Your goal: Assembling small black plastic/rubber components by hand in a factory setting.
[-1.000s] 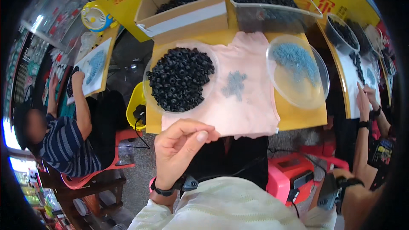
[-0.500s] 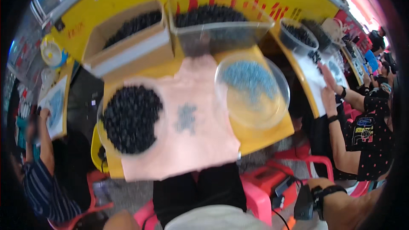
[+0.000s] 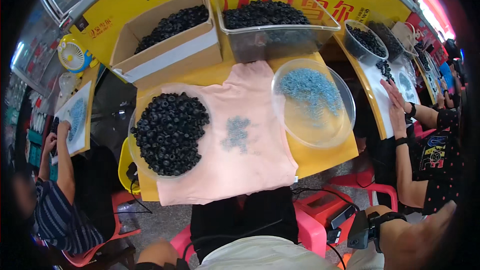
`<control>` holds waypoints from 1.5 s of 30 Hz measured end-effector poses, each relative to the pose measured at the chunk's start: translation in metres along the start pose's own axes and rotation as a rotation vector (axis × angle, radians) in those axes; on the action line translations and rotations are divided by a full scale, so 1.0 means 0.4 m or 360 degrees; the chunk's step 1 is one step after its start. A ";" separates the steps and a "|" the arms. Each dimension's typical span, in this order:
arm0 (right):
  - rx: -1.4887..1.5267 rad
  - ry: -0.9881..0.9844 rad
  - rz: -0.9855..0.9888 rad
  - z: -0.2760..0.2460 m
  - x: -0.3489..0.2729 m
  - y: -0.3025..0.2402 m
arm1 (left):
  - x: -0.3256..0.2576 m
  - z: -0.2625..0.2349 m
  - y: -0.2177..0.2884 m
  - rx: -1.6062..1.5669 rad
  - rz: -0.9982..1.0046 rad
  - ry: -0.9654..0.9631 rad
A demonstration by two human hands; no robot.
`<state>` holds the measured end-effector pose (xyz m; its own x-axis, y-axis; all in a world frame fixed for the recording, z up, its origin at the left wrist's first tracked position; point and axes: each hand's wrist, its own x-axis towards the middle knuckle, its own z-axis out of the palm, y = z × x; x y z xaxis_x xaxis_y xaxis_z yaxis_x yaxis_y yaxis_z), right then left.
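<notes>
My bent right arm shows at the lower right, wearing a black strap and a small dark device (image 3: 361,231). My right hand (image 3: 440,225) is smeared at the rim, away from the table; its fingers cannot be made out. Of my left arm (image 3: 157,252), only a rounded bit of skin and a black strap show at the lower edge; that hand is out of view. Before me a pink cloth (image 3: 225,177) lies over a yellow table (image 3: 327,157). On its left stands a round tub of small black round pieces (image 3: 170,132). Small pale-blue pieces (image 3: 237,134) lie loose mid-cloth.
A clear round dish (image 3: 320,137) with more pale-blue pieces stands right. Behind are a cardboard box (image 3: 172,52) and a clear bin (image 3: 280,40), both holding black pieces. People work at side tables left and right. A red stool (image 3: 325,207) stands at lower right.
The view has shifted, so the table and its things appear farther right and slightly higher. The picture is sharper. Nothing on the table has visibly moved.
</notes>
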<state>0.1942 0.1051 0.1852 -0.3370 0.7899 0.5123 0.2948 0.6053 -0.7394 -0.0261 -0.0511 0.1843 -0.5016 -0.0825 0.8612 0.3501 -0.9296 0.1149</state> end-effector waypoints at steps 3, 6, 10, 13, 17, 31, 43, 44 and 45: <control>0.0076 -0.0090 0.0021 0.046 0.016 -0.011 | -0.011 -0.050 0.027 0.0536 -0.0100 0.0206; 0.0087 -0.0223 0.0067 0.116 0.014 0.003 | -0.064 -0.147 -0.029 0.1608 -0.1416 -0.0361; 0.0072 -0.0590 0.0112 0.210 -0.015 0.101 | -0.146 -0.236 -0.108 0.2168 -0.1703 -0.0934; -0.0041 -0.0826 0.0235 0.267 -0.055 0.204 | -0.149 -0.247 -0.130 0.2219 -0.1808 -0.1176; -0.0422 -0.0799 -0.0040 0.322 -0.114 0.313 | -0.186 -0.267 -0.175 0.2056 -0.1818 -0.1295; -0.0353 -0.0859 0.0026 0.384 -0.125 0.317 | -0.136 -0.224 -0.222 0.2106 -0.1423 -0.1217; -0.0311 -0.0713 -0.0097 0.387 -0.119 0.324 | -0.125 -0.346 -0.215 0.2654 -0.0920 -0.1298; -0.0322 -0.0721 -0.0084 0.387 -0.121 0.323 | -0.130 -0.349 -0.218 0.2633 -0.0898 -0.1290; -0.0330 -0.0727 -0.0074 0.388 -0.120 0.322 | -0.131 -0.346 -0.222 0.2615 -0.0873 -0.1280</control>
<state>0.1098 0.1300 -0.0024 -0.6976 0.6658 0.2648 0.4260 0.6825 -0.5939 -0.1404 -0.0141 0.0602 -0.5380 0.6709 0.5103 0.8420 0.4562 0.2880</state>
